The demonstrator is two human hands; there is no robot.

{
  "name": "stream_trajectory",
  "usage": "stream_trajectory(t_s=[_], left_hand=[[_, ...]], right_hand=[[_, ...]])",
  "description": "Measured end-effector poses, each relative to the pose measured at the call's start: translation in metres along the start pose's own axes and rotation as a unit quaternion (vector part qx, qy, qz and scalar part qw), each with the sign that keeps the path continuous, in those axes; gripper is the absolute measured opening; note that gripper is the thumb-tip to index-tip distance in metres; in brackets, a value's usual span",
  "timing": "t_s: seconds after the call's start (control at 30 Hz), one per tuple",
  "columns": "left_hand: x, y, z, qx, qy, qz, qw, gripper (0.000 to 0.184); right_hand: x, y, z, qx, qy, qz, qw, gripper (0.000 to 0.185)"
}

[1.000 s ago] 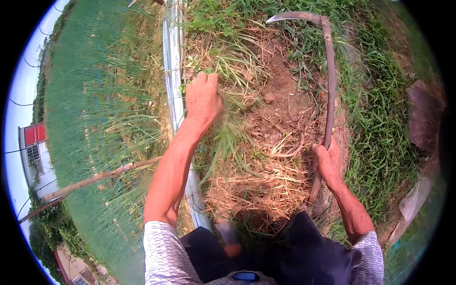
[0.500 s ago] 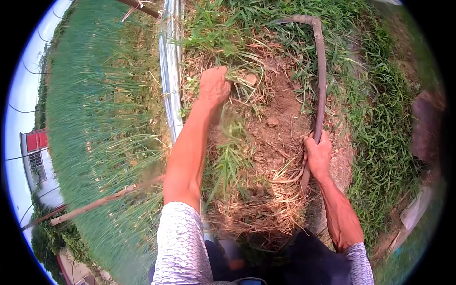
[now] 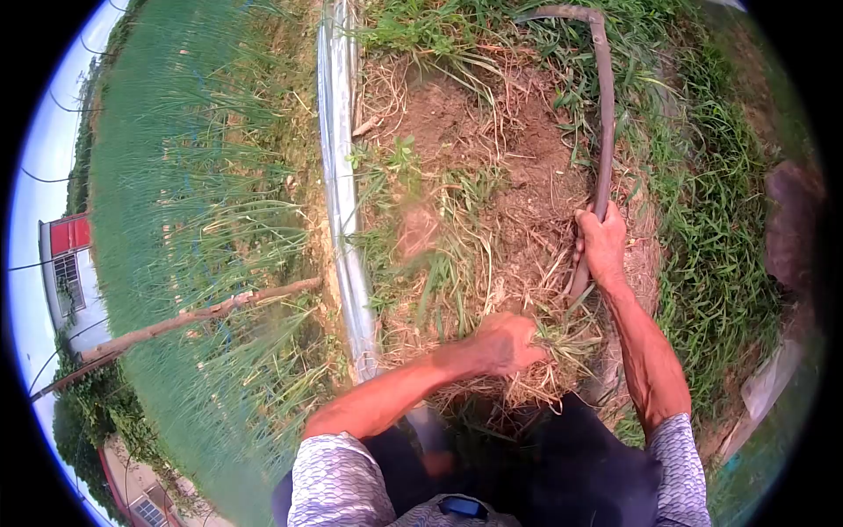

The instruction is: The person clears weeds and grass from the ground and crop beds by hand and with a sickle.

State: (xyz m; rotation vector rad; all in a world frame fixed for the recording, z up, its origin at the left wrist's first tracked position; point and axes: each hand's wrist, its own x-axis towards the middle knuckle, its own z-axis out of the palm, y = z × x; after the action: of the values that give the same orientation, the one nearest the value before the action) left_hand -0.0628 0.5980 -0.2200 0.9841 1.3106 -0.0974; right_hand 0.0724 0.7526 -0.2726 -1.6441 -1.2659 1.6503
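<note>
My right hand (image 3: 602,244) is wrapped round the wooden handle of a sickle (image 3: 605,114), low on its length. The handle stretches away from me, and the curved blade lies at the far end, pointing left over green grass. My left hand (image 3: 513,342) is closed on a tuft of weeds (image 3: 567,348), low in front of my knees. Beneath it lies a heap of dry, pulled grass (image 3: 536,386). Between the hands and the far grass runs a strip of loose brown soil (image 3: 536,176), with uprooted weeds (image 3: 439,237) scattered on its left side.
A shiny plastic-covered edge (image 3: 342,202) borders the soil on the left, with tall green onion-like plants (image 3: 184,176) beyond. A wooden pole (image 3: 202,314) juts in from the left. Dense grass (image 3: 720,237) grows on the right, near a pale plastic sheet (image 3: 768,382).
My left hand has come back from the weeds at the far left to the dry heap near my knees, bringing a tuft along. My right hand keeps its hold on the sickle.
</note>
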Motion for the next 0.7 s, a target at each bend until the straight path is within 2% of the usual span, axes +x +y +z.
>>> stream_trajectory(t_s=[0.07,0.13,0.17,0.23,0.3,0.33,0.4,0.43,0.5,0.53,0.57,0.63,0.67,0.7], left_hand=[[0.007,0.007,-0.009,0.067,0.223,0.078,0.969,0.032],[0.012,-0.001,-0.048,0.159,0.434,0.153,0.874,0.033],[0.015,0.001,-0.075,0.250,0.459,0.113,0.845,0.037],[0.030,-0.011,-0.115,0.324,0.521,0.054,0.788,0.043],[0.039,-0.027,-0.135,0.377,0.632,0.043,0.676,0.049],[0.043,-0.033,-0.141,0.376,0.629,0.046,0.679,0.049],[0.044,-0.038,-0.148,0.258,0.589,-0.088,0.761,0.056],[0.041,-0.042,-0.154,0.259,0.584,-0.089,0.764,0.056],[0.025,-0.035,-0.172,0.149,0.430,-0.226,0.861,0.058],[0.031,-0.054,-0.172,0.206,0.484,-0.207,0.825,0.047],[0.028,-0.057,-0.174,0.205,0.488,-0.208,0.823,0.047],[0.023,-0.059,-0.180,0.230,0.385,-0.166,0.878,0.030],[0.025,-0.069,-0.170,0.278,0.456,-0.107,0.838,0.027],[0.024,-0.070,-0.169,0.279,0.456,-0.107,0.838,0.027]], right_hand=[[-0.007,0.007,-0.009,-0.012,-0.012,-0.014,1.000,0.015],[-0.024,0.008,-0.020,-0.013,-0.019,-0.012,1.000,0.016],[-0.035,0.009,-0.026,-0.012,-0.025,-0.010,1.000,0.018],[-0.058,0.020,-0.040,-0.010,-0.047,-0.006,0.999,0.020],[-0.081,0.037,-0.052,-0.038,-0.055,0.018,0.998,0.023],[-0.093,0.042,-0.059,-0.040,-0.051,0.021,0.998,0.023],[-0.109,0.048,-0.069,-0.073,-0.121,0.044,0.989,0.026],[-0.114,0.050,-0.070,-0.074,-0.120,0.050,0.989,0.026],[-0.118,0.047,-0.069,-0.084,-0.180,0.101,0.975,0.026],[-0.120,0.040,-0.064,-0.093,-0.180,0.108,0.973,0.025],[-0.117,0.049,-0.064,-0.092,-0.182,0.104,0.973,0.025],[-0.109,0.078,-0.065,-0.103,-0.136,-0.045,0.984,0.022],[-0.108,0.067,-0.063,-0.102,-0.136,-0.047,0.984,0.022],[-0.107,0.045,-0.058,-0.074,-0.134,0.021,0.988,0.021]])
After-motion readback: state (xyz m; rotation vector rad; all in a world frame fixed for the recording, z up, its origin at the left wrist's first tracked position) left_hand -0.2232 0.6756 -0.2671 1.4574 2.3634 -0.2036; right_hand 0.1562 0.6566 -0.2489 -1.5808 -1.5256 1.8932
